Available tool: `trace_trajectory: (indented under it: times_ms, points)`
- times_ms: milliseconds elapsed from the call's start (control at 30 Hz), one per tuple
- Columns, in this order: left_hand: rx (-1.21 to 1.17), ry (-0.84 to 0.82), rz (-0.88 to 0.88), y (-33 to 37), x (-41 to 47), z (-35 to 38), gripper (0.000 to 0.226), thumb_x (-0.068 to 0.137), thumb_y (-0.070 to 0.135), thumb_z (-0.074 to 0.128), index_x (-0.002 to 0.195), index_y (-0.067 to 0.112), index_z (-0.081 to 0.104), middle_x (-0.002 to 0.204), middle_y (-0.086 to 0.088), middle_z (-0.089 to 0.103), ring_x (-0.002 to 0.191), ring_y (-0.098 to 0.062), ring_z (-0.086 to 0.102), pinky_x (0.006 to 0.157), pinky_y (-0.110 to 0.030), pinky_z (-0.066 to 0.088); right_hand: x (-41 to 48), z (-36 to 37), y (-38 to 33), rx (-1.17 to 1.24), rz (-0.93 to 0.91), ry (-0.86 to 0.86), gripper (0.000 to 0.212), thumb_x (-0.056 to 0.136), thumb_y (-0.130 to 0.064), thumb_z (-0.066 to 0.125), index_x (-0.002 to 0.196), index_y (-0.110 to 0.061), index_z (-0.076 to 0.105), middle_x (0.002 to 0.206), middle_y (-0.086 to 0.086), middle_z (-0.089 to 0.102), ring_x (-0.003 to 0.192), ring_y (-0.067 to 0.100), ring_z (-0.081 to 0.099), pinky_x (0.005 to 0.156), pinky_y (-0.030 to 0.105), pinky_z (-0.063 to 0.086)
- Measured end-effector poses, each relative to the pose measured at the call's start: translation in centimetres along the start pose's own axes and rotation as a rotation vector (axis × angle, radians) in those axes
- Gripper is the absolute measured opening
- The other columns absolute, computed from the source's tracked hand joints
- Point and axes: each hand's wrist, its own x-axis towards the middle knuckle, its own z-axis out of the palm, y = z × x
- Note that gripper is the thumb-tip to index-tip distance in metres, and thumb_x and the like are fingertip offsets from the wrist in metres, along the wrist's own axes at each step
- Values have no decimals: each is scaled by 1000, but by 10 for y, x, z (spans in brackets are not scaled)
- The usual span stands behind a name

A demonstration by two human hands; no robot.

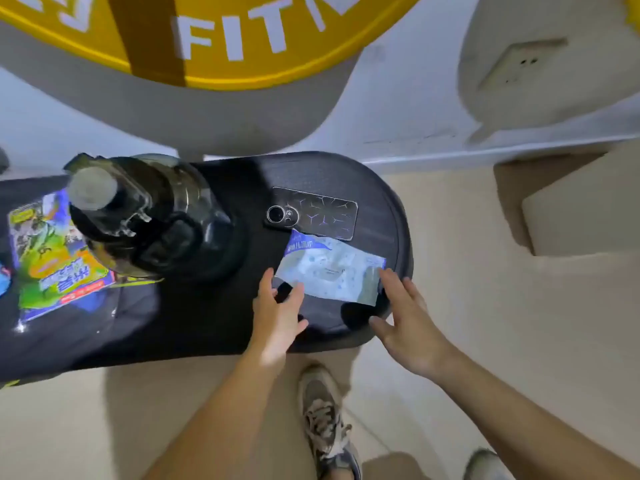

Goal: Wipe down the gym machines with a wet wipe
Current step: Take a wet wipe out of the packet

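A pale blue pack of wet wipes [330, 270] lies flat on the right end of a black padded bench [221, 327]. My left hand [277, 313] reaches to the pack's left edge, fingers straight, fingertips touching or just short of it. On the other side my right hand [403, 313] is spread open, its fingertips at the pack's lower right corner. Neither hand holds anything.
A dark phone [313, 213] lies face down just behind the pack. A large dark water bottle [145, 216] stands on the bench to the left, with a colourful snack packet [52, 258] beside it. A yellow and grey wall sign [214, 46] hangs behind. My shoes [325, 420] stand on beige floor.
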Motion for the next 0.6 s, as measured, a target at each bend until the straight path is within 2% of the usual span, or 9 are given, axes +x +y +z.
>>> trace_trajectory:
  times_ms: [100, 200, 300, 333, 400, 467, 533, 600]
  points:
    - [-23, 25, -7, 2, 17, 13, 48, 91, 22, 64, 132, 34, 45, 114, 0, 55, 102, -21, 61, 72, -30, 54, 21, 6, -1, -59, -3, 29, 72, 92, -13, 52, 149, -32, 11, 154, -23, 11, 148, 13, -3, 112, 38, 24]
    - [43, 95, 47, 6, 20, 23, 16, 90, 17, 62, 105, 22, 60, 96, 0, 60, 83, -18, 57, 69, -29, 51, 32, 12, -7, -93, 40, 20, 71, 90, -19, 53, 147, -36, 13, 148, -18, 19, 142, 12, 16, 105, 47, 34]
    - [209, 24, 235, 20, -1, 19, 6, 84, 25, 62, 90, 25, 64, 94, -2, 68, 83, -23, 63, 79, -42, 53, 28, 7, -16, -29, 76, 75, 73, 90, -23, 56, 148, -41, 15, 142, -17, 30, 128, 10, 35, 99, 44, 35]
    - [259, -9, 299, 29, -14, 17, 7, 82, 26, 62, 89, 25, 64, 91, -2, 68, 84, -23, 65, 79, -43, 53, 21, 2, -22, -17, 69, 96, 75, 90, -25, 58, 148, -41, 15, 144, -17, 30, 125, 9, 37, 100, 43, 34]
    - [286, -60, 395, 51, -46, 15, 5, 87, 20, 63, 88, 25, 63, 85, -1, 69, 77, -17, 64, 71, -37, 51, 4, -13, -38, -8, 11, 132, 82, 88, -29, 65, 149, -43, 11, 148, -21, 29, 130, 7, 37, 105, 42, 33]
    - [244, -77, 459, 78, -82, 15, 9, 89, 16, 62, 88, 24, 63, 81, 0, 70, 74, -15, 63, 68, -33, 49, -20, -38, -61, 79, -28, 123, 90, 85, -29, 70, 146, -52, 9, 140, -25, 42, 125, 3, 46, 104, 34, 39]
    - [134, -66, 501, 106, -116, 18, 11, 89, 12, 64, 94, 21, 64, 79, 1, 71, 72, -13, 64, 65, -29, 50, -47, -69, -88, 229, -37, 69, 89, 82, -27, 75, 139, -60, 16, 119, -26, 57, 105, -4, 58, 89, 18, 47]
    - [-11, -74, 493, 137, -155, 29, 28, 88, 6, 65, 111, 21, 58, 84, -2, 72, 72, -12, 66, 59, -21, 52, -77, -100, -119, 365, -40, 44, 76, 80, -25, 77, 130, -61, 32, 108, -19, 65, 94, -2, 63, 77, 15, 50]
